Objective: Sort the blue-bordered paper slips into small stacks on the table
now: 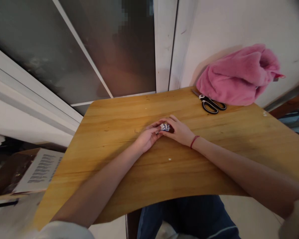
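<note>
Near the middle of the wooden table (129, 169), my two hands meet around a small white and blue object (164, 127), too small and too covered by fingers to name. My left hand (149, 134) is closed on its left side, thumb over the top. From the right, the fingers of my right hand (178, 130) curl round and pinch at its other end; a red cord bracelet (194, 141) circles that wrist. A tiny white scrap (169, 159) lies on the wood just in front of the hands.
Black-handled scissors (210, 104) lie at the back right, beside a pink plush bundle (236, 78) leaning on the wall. A sliding door with dark panes (109, 43) stands behind the table. An open cardboard box (37, 171) is at the lower left, off the table.
</note>
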A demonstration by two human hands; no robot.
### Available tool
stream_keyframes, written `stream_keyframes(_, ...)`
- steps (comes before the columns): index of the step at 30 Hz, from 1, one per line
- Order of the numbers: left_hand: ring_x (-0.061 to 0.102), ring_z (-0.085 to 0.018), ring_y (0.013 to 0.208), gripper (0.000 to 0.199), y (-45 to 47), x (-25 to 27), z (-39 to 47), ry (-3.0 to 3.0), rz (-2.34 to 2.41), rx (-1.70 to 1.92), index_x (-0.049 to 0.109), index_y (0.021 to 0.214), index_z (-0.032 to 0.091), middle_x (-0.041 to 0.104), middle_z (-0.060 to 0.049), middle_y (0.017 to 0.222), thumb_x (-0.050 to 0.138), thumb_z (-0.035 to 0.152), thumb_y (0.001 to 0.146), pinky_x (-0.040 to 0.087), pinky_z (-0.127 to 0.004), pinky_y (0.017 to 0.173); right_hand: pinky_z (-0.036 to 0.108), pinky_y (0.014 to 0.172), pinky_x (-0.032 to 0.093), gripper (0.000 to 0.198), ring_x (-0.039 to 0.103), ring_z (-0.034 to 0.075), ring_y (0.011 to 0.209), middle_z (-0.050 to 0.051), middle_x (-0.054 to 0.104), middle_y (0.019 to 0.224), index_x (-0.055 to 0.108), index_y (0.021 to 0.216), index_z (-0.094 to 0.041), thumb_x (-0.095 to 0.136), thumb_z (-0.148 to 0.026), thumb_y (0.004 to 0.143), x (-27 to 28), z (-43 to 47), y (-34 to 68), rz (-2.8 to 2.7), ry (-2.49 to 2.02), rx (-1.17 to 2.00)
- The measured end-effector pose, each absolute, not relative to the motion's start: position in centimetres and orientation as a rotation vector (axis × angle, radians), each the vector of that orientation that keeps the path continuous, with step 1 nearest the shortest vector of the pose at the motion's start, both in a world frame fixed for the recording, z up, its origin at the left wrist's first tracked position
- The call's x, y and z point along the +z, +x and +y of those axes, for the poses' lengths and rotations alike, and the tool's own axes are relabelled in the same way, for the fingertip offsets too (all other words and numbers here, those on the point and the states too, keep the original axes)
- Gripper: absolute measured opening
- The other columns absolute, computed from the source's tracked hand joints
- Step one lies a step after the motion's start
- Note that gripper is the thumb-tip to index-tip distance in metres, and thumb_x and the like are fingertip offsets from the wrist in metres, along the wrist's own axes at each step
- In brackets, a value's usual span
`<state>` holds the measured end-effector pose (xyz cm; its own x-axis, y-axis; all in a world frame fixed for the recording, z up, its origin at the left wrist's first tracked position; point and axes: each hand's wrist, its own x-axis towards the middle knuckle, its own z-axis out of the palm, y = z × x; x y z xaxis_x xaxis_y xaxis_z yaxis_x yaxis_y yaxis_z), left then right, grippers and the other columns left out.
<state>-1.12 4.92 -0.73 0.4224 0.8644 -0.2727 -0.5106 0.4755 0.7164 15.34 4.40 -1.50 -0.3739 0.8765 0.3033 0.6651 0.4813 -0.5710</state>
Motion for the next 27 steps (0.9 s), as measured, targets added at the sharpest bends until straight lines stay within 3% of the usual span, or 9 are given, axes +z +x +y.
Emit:
stream_keyframes(13, 0.06, -0.01, 0.069, 0.019, -1.21, -0.77, 4.97, 0.568, 0.684, 0.915, 0.062, 0.089, 0.011, 0.064, -0.003, 0.083, 0.053, -0.001, 0.076, 0.046, -0.019, 0.059, 0.038, 0.08, 0.052, 0.037, 0.059, 0.022, 0.092, 0.009, 0.053, 0.105, 0.059, 0.112, -0.019, 0.064, -0.04, 0.082, -1.99, 4.65, 15.56, -2.199, -1.165, 0.468)
stream_keyframes(22, 0.06, -0.011, 0.067, 0.016, -1.19, -0.93, 5.08, 0.463, 0.7, 0.912, 0.062, 0.083, 0.01, 0.065, -0.005, 0.08, 0.047, 0.004, 0.085, 0.051, -0.024, 0.067, 0.035, 0.081, 0.05, 0.028, 0.057, 0.02, 0.09, 0.007, 0.054, 0.097, 0.061, 0.102, -0.02, 0.064, -0.04, 0.083, -1.79, 4.68, 15.68, -2.089, -1.078, 0.494)
stream_keyframes(27, 0.061, -0.012, 0.067, 0.02, -1.16, -0.7, 5.19, 0.435, 0.691, 0.902, 0.063, 0.083, 0.01, 0.066, -0.007, 0.082, 0.044, 0.004, 0.086, 0.054, -0.031, 0.081, 0.036, 0.078, 0.05, 0.026, 0.056, 0.02, 0.087, 0.007, 0.055, 0.096, 0.061, 0.102, -0.021, 0.061, -0.041, 0.085, -1.47, 4.6, 15.7, -2.028, -1.079, 0.473)
